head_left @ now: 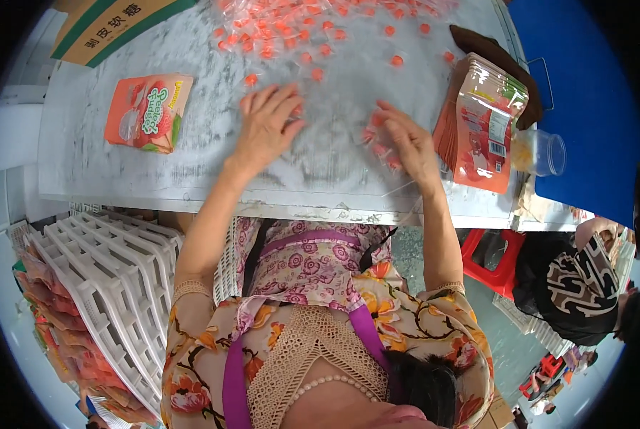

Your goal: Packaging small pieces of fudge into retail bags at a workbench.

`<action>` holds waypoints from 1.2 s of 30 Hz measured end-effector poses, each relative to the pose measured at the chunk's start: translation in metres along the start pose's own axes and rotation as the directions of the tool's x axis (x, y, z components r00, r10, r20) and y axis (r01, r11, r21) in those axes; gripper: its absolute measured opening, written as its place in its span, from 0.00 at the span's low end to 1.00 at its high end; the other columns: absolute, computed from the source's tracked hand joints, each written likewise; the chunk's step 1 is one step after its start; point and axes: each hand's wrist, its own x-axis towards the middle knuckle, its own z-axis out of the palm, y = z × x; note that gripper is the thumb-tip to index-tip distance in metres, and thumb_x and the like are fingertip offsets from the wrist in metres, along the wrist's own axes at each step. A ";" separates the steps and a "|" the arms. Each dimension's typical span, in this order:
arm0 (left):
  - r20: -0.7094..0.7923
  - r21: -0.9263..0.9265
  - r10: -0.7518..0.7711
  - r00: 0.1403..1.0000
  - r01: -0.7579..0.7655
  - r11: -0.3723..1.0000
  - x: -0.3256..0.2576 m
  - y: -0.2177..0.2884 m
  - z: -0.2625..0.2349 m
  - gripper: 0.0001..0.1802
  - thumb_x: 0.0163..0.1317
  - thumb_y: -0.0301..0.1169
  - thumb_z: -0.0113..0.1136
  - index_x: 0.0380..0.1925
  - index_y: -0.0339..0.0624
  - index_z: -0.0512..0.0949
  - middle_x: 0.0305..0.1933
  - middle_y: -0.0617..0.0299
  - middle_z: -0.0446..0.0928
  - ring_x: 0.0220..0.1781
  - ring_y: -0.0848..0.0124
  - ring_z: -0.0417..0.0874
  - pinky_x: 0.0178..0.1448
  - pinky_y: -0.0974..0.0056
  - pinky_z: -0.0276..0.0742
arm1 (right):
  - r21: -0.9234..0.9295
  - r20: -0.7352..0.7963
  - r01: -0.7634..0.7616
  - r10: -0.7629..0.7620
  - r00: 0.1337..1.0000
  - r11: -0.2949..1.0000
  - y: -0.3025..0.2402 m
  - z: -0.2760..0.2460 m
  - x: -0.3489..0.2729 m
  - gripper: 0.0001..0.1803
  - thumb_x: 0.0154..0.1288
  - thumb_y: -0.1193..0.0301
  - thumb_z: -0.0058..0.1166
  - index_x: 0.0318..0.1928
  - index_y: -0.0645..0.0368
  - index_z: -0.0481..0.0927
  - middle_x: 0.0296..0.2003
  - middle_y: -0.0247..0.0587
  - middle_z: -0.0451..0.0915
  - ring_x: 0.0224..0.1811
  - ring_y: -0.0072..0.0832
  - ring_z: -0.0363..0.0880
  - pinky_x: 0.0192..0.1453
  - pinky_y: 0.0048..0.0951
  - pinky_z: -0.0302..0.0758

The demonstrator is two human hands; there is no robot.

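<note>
Progress: most wrapped candies [313,32] lie loose in a heap at the far side of my worktop [191,143], unsorted
Left hand [266,125]: fingers spread flat, raking candies
Right hand [406,139]: fingers curled over a few candies
Pouches: glossy flat stack [488,129] at right; one pouch [148,113] at left
Textures: crinkly clear wrappers, scuffed grey top

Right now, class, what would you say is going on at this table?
A person works with both bare hands on a grey table. The left hand lies flat, fingers spread, at the edge of a heap of small wrapped orange candies. The right hand gathers a few candies. One printed pouch lies to the left; a stack of pouches and a clear plastic cup sit to the right.
</note>
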 end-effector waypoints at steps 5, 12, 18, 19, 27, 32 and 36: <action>-0.048 0.029 -0.049 0.998 0.051 0.998 0.009 0.021 -0.014 0.22 0.51 0.30 0.68 0.49 0.45 0.80 0.55 0.58 0.77 0.58 0.59 0.73 0.65 0.50 0.58 | 0.490 -0.273 -0.171 0.336 0.901 0.855 -0.011 -0.014 -0.005 0.22 0.77 0.63 0.43 0.58 0.70 0.75 0.58 0.48 0.76 0.62 0.36 0.74 0.69 0.34 0.65; 0.142 -0.280 -0.041 0.989 0.080 0.957 0.028 0.071 0.011 0.26 0.52 0.26 0.66 0.55 0.46 0.77 0.47 0.54 0.78 0.49 0.56 0.78 0.57 0.55 0.70 | 0.411 -0.333 -0.198 0.349 0.876 0.890 -0.010 -0.017 -0.014 0.22 0.76 0.63 0.45 0.57 0.68 0.76 0.57 0.49 0.77 0.58 0.36 0.77 0.65 0.32 0.71; 0.409 -0.369 -0.044 0.911 0.209 0.905 0.046 0.089 0.024 0.30 0.55 0.22 0.63 0.61 0.45 0.72 0.42 0.51 0.77 0.43 0.53 0.79 0.47 0.54 0.76 | 0.514 -0.371 -0.171 0.397 0.840 0.841 0.000 -0.017 -0.029 0.19 0.75 0.66 0.47 0.56 0.68 0.77 0.55 0.47 0.78 0.57 0.35 0.78 0.64 0.32 0.73; 0.415 -0.373 -0.050 0.908 0.220 0.901 0.046 0.091 0.026 0.30 0.55 0.22 0.63 0.60 0.45 0.72 0.41 0.51 0.77 0.42 0.53 0.79 0.47 0.54 0.76 | 0.515 -0.374 -0.172 0.400 0.837 0.840 -0.001 -0.016 -0.029 0.19 0.75 0.66 0.47 0.56 0.68 0.77 0.55 0.47 0.78 0.57 0.35 0.78 0.64 0.32 0.73; 0.340 -0.450 -0.070 0.938 0.228 0.863 0.030 0.097 0.029 0.26 0.55 0.22 0.64 0.56 0.43 0.75 0.37 0.51 0.78 0.37 0.56 0.81 0.43 0.56 0.77 | 0.509 -0.352 -0.188 0.403 0.845 0.840 -0.002 -0.018 -0.026 0.18 0.75 0.67 0.47 0.55 0.67 0.78 0.55 0.45 0.79 0.56 0.33 0.78 0.63 0.30 0.74; 0.220 -0.341 -0.323 0.920 0.383 0.859 0.033 0.076 -0.011 0.17 0.55 0.20 0.63 0.46 0.38 0.80 0.40 0.51 0.80 0.38 0.56 0.82 0.43 0.57 0.78 | 0.113 -0.367 -0.265 0.288 0.885 0.958 -0.020 -0.032 0.015 0.15 0.73 0.69 0.48 0.53 0.63 0.80 0.52 0.44 0.81 0.55 0.30 0.79 0.60 0.28 0.74; 0.144 -0.298 -0.330 0.933 0.359 0.885 0.019 0.058 -0.020 0.15 0.55 0.20 0.63 0.44 0.38 0.81 0.38 0.52 0.80 0.35 0.58 0.82 0.41 0.59 0.78 | -0.485 -0.320 0.029 -0.208 0.924 0.874 0.032 -0.038 0.086 0.15 0.68 0.67 0.53 0.52 0.59 0.81 0.49 0.47 0.82 0.53 0.40 0.80 0.59 0.33 0.73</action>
